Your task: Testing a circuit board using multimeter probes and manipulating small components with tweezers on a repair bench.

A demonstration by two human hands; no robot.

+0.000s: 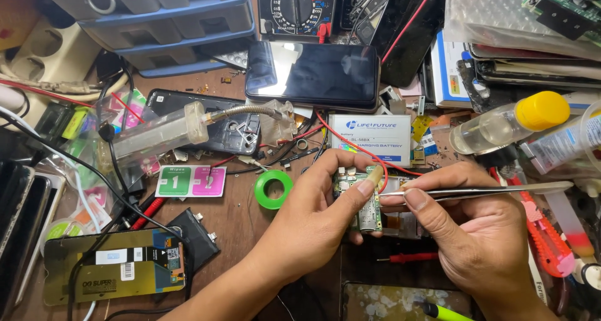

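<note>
My left hand [310, 211] grips a small green circuit board [366, 216] between thumb and fingers, just above the wooden bench. My right hand [472, 230] pinches a pair of metal tweezers [494, 191], held almost level, their tips meeting the board's upper right edge near my left thumb. A red wire [350, 142] curves down to the board. Part of the board is hidden under my fingers.
A black phone [313, 73] lies face up behind the hands, a white battery [370, 138] in front of it. A green tape roll [273, 189], a clear bottle with yellow cap [510, 124], a red utility knife [543, 233], a multimeter [295, 6] and grey drawers [163, 20] crowd the bench.
</note>
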